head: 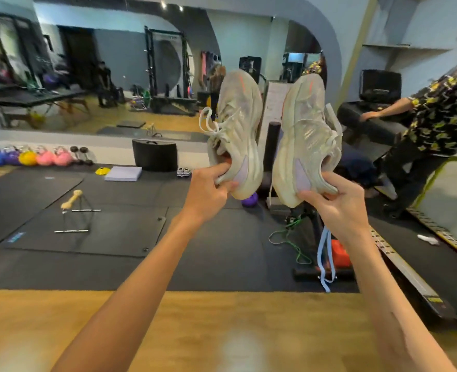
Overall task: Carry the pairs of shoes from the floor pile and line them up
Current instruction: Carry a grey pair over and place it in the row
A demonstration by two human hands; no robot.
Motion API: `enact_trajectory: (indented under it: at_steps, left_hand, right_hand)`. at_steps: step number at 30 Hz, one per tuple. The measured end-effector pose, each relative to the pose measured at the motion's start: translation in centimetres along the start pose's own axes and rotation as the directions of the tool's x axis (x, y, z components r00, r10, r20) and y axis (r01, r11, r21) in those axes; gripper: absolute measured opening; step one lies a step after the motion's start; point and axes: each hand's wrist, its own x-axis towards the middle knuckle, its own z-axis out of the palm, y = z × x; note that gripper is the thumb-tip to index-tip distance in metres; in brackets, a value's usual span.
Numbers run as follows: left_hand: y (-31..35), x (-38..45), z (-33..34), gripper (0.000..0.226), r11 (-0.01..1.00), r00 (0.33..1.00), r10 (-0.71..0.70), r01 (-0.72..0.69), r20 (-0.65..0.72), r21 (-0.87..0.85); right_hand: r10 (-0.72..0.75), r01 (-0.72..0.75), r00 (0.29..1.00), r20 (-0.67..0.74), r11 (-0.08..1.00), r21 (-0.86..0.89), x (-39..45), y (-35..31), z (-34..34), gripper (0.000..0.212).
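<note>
The left hand [206,191] has its fingers [220,167] hooked into the heel opening of the left shoe [236,130], thumb against the heel. The right hand [340,202] pinches the right shoe [305,138] at its heel collar. Both pale shoes are held toes up, side by side and apart, above the dark floor mat [114,232], with a small pair of shoes [184,171] far beyond.

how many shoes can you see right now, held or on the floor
4. One pale sneaker in the left hand, its mate in the right hand, and a small pair on the floor by the mirror wall. Others may be out of view.
</note>
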Motion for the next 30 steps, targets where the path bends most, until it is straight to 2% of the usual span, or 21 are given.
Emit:
enact_trajectory:
  at_steps: [4,9,15,20,27,30]
  left_hand:
    - [-4.3,3.9,-0.5,0.022,0.999,0.998,-0.037,0.039,-0.049,0.033]
    - [-8.6,10.6,2.0,0.034,0.996,0.997,-0.024,0.03,-0.075,0.078]
    - [-13.8,18.2,5.9,0.025,0.99,0.996,0.023,-0.01,-0.087,0.14]
    - [-20.3,24.7,7.6,0.047,0.978,0.995,0.006,0.015,-0.101,0.206]
    - [-32.3,33.9,7.5,0.045,0.978,0.995,0.023,-0.002,-0.099,0.208]
    - [-37.9,38.7,7.4,0.024,0.981,0.997,0.015,0.001,-0.078,0.193]
  right_hand:
    - [-0.009,0.009,1.0,-0.001,0.999,0.044,4.4,5.5,2.2,0.014]
    - [-0.017,0.01,0.997,0.07,0.995,0.101,12.5,12.0,3.9,0.014]
    - [-0.045,0.007,0.982,0.182,0.979,0.203,22.9,19.4,5.8,0.022]
    - [-0.055,0.013,0.976,0.213,0.981,0.193,29.9,26.1,9.2,0.02]
    - [-0.053,0.019,0.979,0.194,0.985,0.172,39.8,32.8,17.5,0.021]
    - [-0.036,0.015,0.985,0.17,0.992,0.126,44.7,34.7,21.7,0.022]
